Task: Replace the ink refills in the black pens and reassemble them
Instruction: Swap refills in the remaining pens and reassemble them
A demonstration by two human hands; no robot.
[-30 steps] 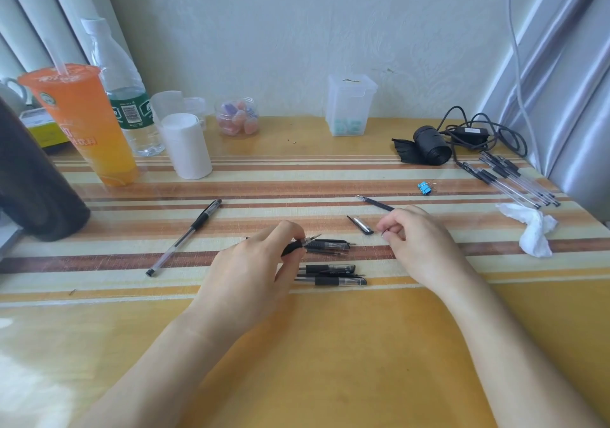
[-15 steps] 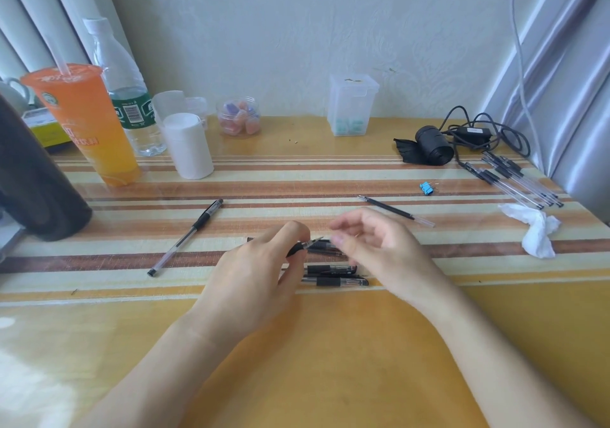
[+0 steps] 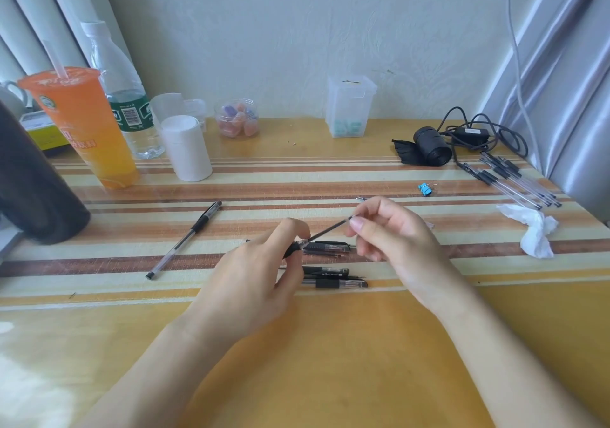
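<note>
1. Gripping a black rubber-grip pen barrel (image 3: 293, 248), the left hand (image 3: 254, 282) has its thumb and forefinger curled round it just above the striped wooden table (image 3: 330, 361), near the middle.
2. I see the right hand (image 3: 392, 233) pinching the far end of a thin black ink refill (image 3: 328, 231) between thumb and fingertips. The other fingers are loosely bent.
3. The refill slants down to the left, and its lower end meets the mouth of the barrel.
4. I cannot tell from this angle how deep the refill sits inside, since the left fingers cover most of the barrel.
5. Three more black pens lie flat on the table between the two hands. The far black pen (image 3: 326, 247) sits just behind the held barrel, while the middle black pen (image 3: 325, 271) and the near black pen (image 3: 336, 283) lie side by side closer to me.
6. A clear-barrelled capped pen (image 3: 185, 239) lies alone on the left, slanted.
7. At the far right lies a bundle of clear pens (image 3: 515, 180), with a crumpled white tissue (image 3: 534, 229) just nearer and a small blue binder clip (image 3: 425, 190) to their left.
8. At the far left stand an orange drink cup (image 3: 89, 130), a clear water bottle (image 3: 125, 97) and a white cylindrical container (image 3: 186, 147).
</note>
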